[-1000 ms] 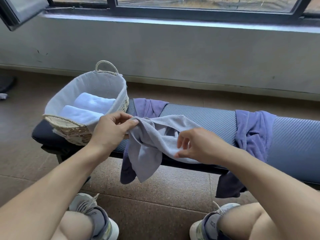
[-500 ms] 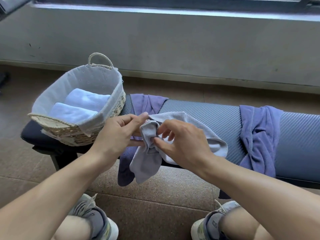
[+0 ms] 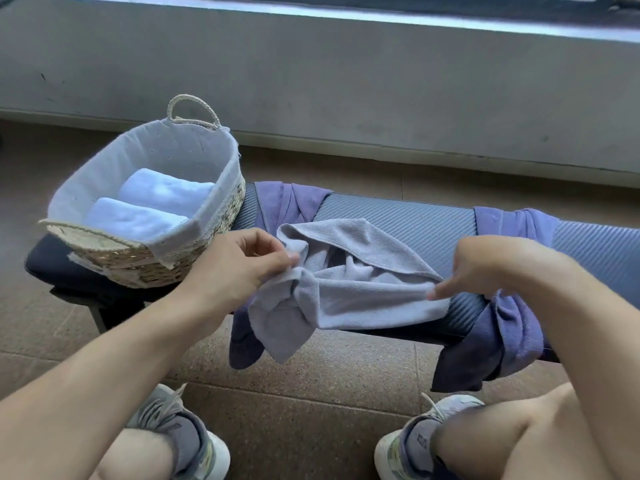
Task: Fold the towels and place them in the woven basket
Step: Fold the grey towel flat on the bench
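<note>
Your left hand (image 3: 239, 268) grip pinches grey towel (image 3: 349, 282) corner; right hand (image 3: 485, 268) grip pinches opposite edge, pulling it flat for folding. Towel lies on desk (image 3: 408, 216), beside woven basket (image 3: 207, 216) holding two folded towels (image 3: 152, 206).

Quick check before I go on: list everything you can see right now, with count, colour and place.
woven basket: 1, straw with white cloth liner, left end of the bench
folded towels: 2, pale blue, side by side inside the basket
grey towel: 1, light grey, rumpled on the bench middle, pinched at both ends
purple towels: 2, one draped over the bench at right, one under the grey towel
bench: 1, dark blue ribbed pad
floor: brown, speckled
shoes: 2, grey, bottom edge
left hand: pinches the grey towel's left end
right hand: pinches its right end
</note>
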A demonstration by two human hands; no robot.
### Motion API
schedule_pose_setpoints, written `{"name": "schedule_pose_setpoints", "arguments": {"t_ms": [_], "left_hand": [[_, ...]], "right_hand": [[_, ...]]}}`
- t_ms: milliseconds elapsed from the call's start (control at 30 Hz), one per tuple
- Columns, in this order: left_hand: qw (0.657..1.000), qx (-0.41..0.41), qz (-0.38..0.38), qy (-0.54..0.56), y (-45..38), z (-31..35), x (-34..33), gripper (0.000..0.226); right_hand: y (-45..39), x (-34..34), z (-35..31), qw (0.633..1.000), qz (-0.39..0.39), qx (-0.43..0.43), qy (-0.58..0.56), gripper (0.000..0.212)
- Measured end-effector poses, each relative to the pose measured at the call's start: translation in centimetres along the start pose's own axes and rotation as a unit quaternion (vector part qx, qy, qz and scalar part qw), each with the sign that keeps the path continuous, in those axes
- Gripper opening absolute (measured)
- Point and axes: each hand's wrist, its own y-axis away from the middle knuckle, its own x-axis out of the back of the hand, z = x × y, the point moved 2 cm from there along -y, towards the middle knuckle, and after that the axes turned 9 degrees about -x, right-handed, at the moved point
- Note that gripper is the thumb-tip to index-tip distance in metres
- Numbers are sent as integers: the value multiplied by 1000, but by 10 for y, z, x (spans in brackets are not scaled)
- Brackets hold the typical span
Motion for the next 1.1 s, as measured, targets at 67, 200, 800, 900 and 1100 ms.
{"name": "schedule_pose_setpoints", "arguments": {"t_ms": [67, 200, 800, 900, 1100], "left_hand": [[998, -29, 62, -2, -3, 2, 3, 23], [986, -64, 152, -37, -9, -1, 8, 20], [995, -50, 91, 11, 8, 1, -28, 10], [994, -39, 99, 20, 5, 0, -27, 16], [993, -46, 109, -10, 2, -3, -29, 32]], "right_hand": [[2, -1, -4, 1000, -30, -6, 5, 71], [-4, -8, -13, 1000, -22, -6, 11, 44], [49, 1, -103, 785, -31, 345, -514, 18], [49, 2, -108, 787, -17, 374, -491, 32], [45, -1, -119, 783, -32, 369, -499, 51]]}}
